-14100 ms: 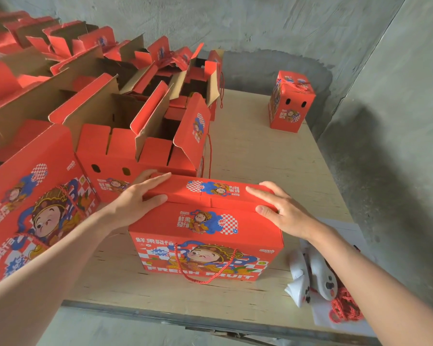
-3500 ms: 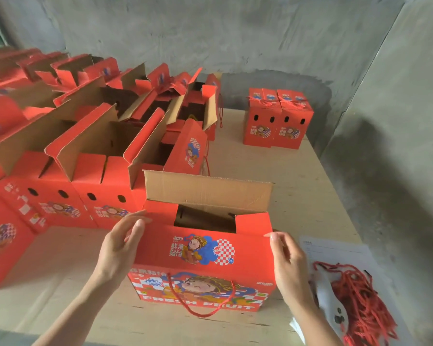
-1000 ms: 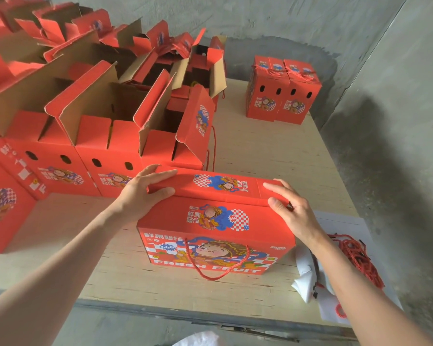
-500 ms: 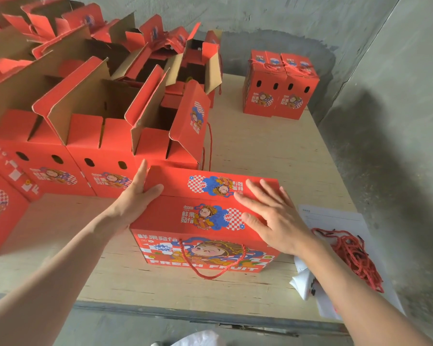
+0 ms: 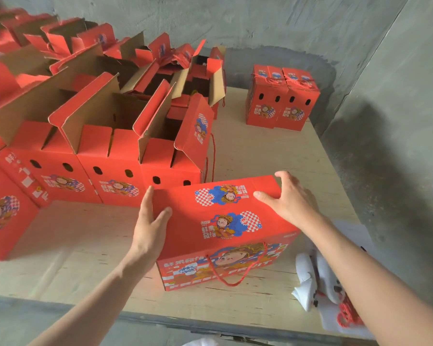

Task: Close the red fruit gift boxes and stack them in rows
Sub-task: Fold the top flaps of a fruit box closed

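Closed red cardboard gift box (image 5: 185, 221) tilts near pale plywood table's (image 5: 260, 156) front edge, left hand (image 5: 149, 233) flat against its end, right hand (image 5: 290, 203) curled over its far corner; bare surface stretches beyond.

Bare concrete walls (image 5: 235, 18) — plywood table (image 5: 260, 151)
Walls meet in a corner beyond the right hand (image 5: 291, 203); table spreads under it, softly lit.
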### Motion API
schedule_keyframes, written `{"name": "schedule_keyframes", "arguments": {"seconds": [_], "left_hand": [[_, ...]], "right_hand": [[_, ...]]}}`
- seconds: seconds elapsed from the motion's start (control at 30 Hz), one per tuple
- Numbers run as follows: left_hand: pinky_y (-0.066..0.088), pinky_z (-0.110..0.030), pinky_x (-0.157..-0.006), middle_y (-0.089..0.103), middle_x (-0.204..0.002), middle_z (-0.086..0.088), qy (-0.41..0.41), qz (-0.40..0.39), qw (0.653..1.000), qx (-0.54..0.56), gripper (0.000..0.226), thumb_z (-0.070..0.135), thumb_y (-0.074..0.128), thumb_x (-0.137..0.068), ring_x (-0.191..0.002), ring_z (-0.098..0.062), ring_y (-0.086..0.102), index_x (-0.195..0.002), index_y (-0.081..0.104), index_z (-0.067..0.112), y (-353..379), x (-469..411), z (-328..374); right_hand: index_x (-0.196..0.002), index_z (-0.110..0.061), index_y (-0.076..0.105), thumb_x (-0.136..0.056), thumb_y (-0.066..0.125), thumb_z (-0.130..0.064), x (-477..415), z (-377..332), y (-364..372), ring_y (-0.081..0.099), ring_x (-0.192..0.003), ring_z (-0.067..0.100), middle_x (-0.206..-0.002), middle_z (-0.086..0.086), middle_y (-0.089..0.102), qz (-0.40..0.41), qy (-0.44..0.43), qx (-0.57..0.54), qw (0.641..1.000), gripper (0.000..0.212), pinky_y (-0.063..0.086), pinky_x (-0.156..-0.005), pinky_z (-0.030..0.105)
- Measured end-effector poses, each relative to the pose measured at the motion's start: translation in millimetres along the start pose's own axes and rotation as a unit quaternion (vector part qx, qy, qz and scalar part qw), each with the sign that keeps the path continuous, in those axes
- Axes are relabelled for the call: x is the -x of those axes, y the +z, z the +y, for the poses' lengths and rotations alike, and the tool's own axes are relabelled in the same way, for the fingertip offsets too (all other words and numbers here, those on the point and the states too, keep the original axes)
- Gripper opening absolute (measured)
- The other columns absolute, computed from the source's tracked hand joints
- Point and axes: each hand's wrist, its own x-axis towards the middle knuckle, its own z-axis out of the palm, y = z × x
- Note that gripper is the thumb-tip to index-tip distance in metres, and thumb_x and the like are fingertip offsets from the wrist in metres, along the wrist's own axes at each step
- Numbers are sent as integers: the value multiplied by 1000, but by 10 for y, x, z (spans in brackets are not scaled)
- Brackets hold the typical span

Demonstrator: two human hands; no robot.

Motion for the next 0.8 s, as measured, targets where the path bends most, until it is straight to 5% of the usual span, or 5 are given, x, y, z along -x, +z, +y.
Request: {"name": "schedule_keyframes", "arguments": {"seconds": [0.13,0.23,0.47,0.67,0.8], "left_hand": [[43,-30,-80,63,-103,-2,15,37,994,-98,10,25,63,-88,-91,-15,56,-97,60,22,-163,-248,158],[34,-30,-60,59,-76,-6,45,-37,968,-246,40,49,56,-83,-71,-22,51,-76,58,10,-178,-501,324],[34,-31,-55,57,-62,-18,73,0,957,-282,46,36,54,-93,-63,-33,51,-60,53,4,30,-483,217],[26,-35,-54,40,-47,-7,85,35,954,-284,51,27,48,-96,-55,-32,39,-49,32,17,301,-30,192],[30,-27,-53,42,-52,2,-10,-115,971,-209,42,29,53,-92,-53,-17,37,-54,41,16,423,44,131]], "right_hand": [[-140,-28,25,-60,65,-76,-14,123,-277,61,-106,20,-129,-4,55,-218,6,13,976,101,52,-75,32],[-139,-26,21,-66,82,-40,100,175,-382,68,-71,15,-106,-4,60,-313,-19,-35,949,96,55,-49,31],[-150,-15,-13,-59,87,-34,151,237,-315,36,-134,18,-154,6,26,-289,-62,57,954,136,33,-104,24],[-135,2,45,-83,68,-11,-221,380,-65,55,-115,33,-126,22,57,23,15,-33,999,59,41,-96,35],[-107,-5,55,-97,32,-3,-262,162,344,66,-62,18,-75,13,67,-44,147,-341,927,26,54,-56,24]]}}
